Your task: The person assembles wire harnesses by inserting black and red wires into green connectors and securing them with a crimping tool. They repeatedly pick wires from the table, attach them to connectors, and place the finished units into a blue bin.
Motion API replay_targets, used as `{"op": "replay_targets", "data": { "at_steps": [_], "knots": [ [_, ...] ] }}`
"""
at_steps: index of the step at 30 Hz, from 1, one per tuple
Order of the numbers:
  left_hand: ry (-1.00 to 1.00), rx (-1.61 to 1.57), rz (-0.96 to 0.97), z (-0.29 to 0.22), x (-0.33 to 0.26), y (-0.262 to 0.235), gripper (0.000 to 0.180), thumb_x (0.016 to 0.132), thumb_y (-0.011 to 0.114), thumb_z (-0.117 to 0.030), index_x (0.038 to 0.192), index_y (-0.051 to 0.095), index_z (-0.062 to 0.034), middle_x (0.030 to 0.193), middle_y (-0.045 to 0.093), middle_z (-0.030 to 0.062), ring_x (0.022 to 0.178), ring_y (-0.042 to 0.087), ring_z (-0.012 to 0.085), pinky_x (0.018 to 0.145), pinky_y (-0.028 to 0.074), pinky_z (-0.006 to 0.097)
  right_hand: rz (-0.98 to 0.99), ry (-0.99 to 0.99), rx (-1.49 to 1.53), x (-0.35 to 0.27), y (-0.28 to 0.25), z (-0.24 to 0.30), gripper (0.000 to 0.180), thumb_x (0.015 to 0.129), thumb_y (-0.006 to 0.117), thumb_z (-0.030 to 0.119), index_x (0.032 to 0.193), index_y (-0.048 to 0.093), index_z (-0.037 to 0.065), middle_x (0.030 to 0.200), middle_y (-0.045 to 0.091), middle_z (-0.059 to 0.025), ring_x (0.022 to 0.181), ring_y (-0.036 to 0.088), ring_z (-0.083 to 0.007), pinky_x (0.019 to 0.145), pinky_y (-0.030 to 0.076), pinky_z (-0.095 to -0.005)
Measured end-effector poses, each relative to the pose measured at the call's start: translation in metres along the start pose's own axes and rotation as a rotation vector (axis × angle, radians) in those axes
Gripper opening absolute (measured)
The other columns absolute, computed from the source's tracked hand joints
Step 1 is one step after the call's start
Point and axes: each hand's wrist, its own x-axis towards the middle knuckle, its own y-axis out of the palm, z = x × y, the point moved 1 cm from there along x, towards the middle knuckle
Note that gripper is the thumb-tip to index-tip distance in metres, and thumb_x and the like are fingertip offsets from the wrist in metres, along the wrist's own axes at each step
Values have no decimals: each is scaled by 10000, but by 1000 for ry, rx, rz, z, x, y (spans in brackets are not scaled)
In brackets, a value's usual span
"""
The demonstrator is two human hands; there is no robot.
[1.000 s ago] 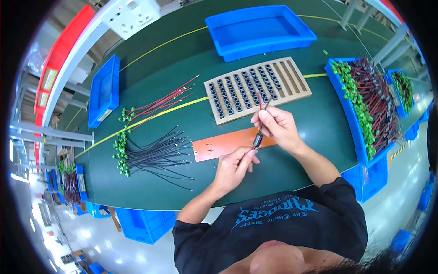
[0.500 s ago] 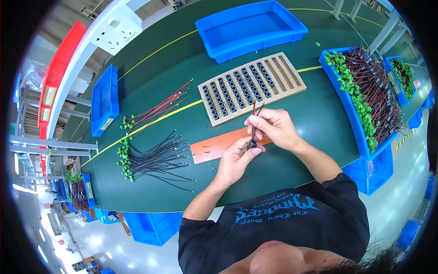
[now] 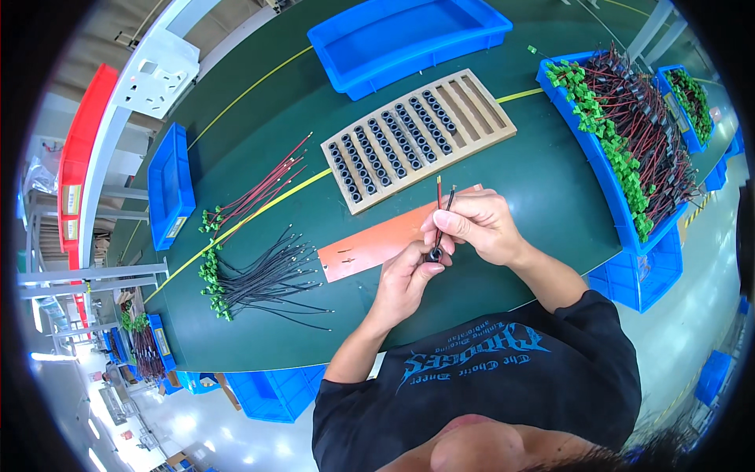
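Note:
Over the orange sheet, my two hands work close together. In the fingers of my left hand is a small black ring part, its round opening facing up. My right hand, just above it, pinches a red wire and a black wire, whose bare tips point up and away from me. Whether these wires pass through the ring is hidden by my fingers. Beyond my hands lies a wooden rack with rows of similar black ring parts.
Black wires and red wires with green connectors lie on the left of the green table. A blue bin of finished-looking wire assemblies stands right. Blue trays sit at the back and left.
The black ring part has tilted so its opening shows, and the wire tips stand straighter above my right fingers. The whole view has shifted slightly. Both hands keep their grip.

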Motion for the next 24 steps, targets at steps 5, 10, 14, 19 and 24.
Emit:
{"op": "replay_targets", "data": {
  "at_steps": [5,10,14,19,24],
  "knots": [
    [-9,-13,-28,7,-8,3,195,1038,617,-114,1183,627,16,1007,686,88,841,607,95,734,504,249,-51,171,151,-2,2,-4,290,1072,592,198,986,750,-29,843,726,-65,627,640,-70,537,488,-215],
    [-140,-188,-51,18,-9,10,221,1059,588,-136,1220,601,14,989,674,92,774,545,83,698,464,226,-112,238,410,4,-1,-17,282,1077,589,222,1104,722,-26,891,708,-51,643,568,-39,547,461,-197],
    [-154,-270,-22,23,-11,12,241,1066,566,-124,1263,572,15,997,669,105,741,496,68,678,444,224,-134,213,455,8,-6,-14,291,1077,589,216,1169,708,-32,914,693,-45,666,531,-34,565,466,-201],
    [-173,-327,-59,23,-10,14,242,1066,557,-97,1278,562,19,1016,668,126,722,474,60,654,424,219,-167,180,275,10,-5,-14,290,1075,588,193,1196,707,-43,920,684,-42,675,538,-37,594,470,-202],
    [-202,-362,-59,21,-11,16,243,1067,571,-126,1275,571,1,1019,684,91,749,495,53,678,439,210,-159,167,167,9,-8,-20,280,1075,581,178,1179,722,-40,932,695,-39,677,538,-38,601,468,-203]
  ]
}}
